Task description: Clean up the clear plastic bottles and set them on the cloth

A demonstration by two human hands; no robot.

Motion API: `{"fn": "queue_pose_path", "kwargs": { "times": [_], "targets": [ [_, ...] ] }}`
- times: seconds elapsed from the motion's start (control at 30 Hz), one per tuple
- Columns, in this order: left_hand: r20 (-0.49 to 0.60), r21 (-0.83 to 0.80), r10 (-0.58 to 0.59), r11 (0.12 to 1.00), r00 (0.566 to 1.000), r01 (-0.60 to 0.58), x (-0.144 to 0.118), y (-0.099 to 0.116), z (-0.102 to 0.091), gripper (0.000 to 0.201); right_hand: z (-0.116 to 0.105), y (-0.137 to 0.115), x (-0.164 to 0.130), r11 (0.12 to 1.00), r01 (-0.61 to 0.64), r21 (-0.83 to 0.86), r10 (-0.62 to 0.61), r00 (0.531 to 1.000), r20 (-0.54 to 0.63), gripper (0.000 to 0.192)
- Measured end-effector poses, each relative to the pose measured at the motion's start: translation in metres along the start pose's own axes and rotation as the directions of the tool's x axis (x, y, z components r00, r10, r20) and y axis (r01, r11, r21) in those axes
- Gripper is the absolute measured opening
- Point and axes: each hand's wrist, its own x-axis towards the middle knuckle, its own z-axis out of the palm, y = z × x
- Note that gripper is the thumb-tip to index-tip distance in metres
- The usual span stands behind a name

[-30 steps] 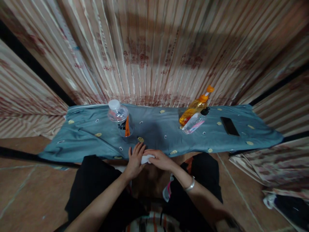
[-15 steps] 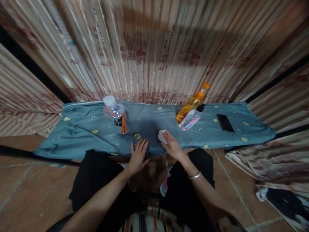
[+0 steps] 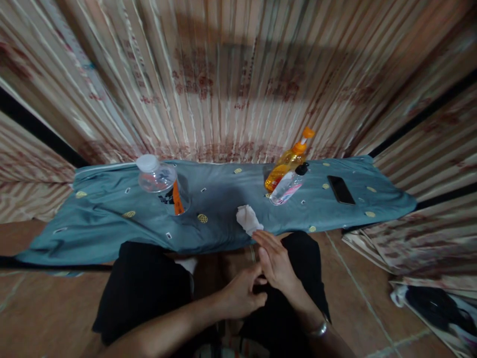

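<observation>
A crumpled white tissue (image 3: 248,220) lies on the blue-green cloth (image 3: 219,189) near its front edge. My right hand (image 3: 275,259), with a silver bracelet at its wrist, is stretched out just below the tissue. Its fingertips overlap the tissue's lower end in view; whether they touch it, I cannot tell. My left hand (image 3: 244,293) is beside the right one over my lap, its fingers curled and its fingertips meeting the right hand near the thumb. Nothing shows in either hand.
A large clear bottle (image 3: 158,184) with a white cap stands at the left. To the right are an orange-yellow pump bottle (image 3: 285,166), a clear bottle with a black cap (image 3: 288,188) and a dark phone (image 3: 341,190). Pleated curtains (image 3: 223,99) hang behind.
My right hand has come off the tissue and drawn back toward me. My left hand has left the cloth and moved right, meeting the right hand. The tissue now shows almost whole.
</observation>
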Motion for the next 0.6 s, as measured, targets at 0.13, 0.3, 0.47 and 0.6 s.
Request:
{"fn": "queue_pose_path", "kwargs": {
  "times": [0.13, 0.3, 0.47, 0.6],
  "targets": [
    [0.088, 0.084, 0.017, 0.996, 0.996, -0.025, 0.001, 0.007, -0.004, 0.078, -0.043, 0.067, -0.014, 0.952, -0.237, -0.196, 0.207, 0.965, -0.162, 0.045],
    [-0.055, 0.116, -0.101, 0.987, 0.993, 0.107, -0.001, -0.030, -0.029, 0.026, -0.113, 0.187, -0.009, 0.758, -0.548, -0.355, 0.440, 0.830, -0.343, 0.075],
    [-0.113, 0.138, -0.124, 0.981, 0.986, 0.139, -0.008, -0.055, -0.039, 0.018, -0.166, 0.264, 0.022, 0.584, -0.719, -0.376, 0.599, 0.695, -0.398, 0.104],
    [-0.125, 0.228, -0.147, 0.958, 0.981, 0.173, -0.009, -0.060, -0.039, 0.101, -0.171, 0.288, 0.038, 0.478, -0.796, -0.372, 0.718, 0.598, -0.356, 0.106]
  ]
}}
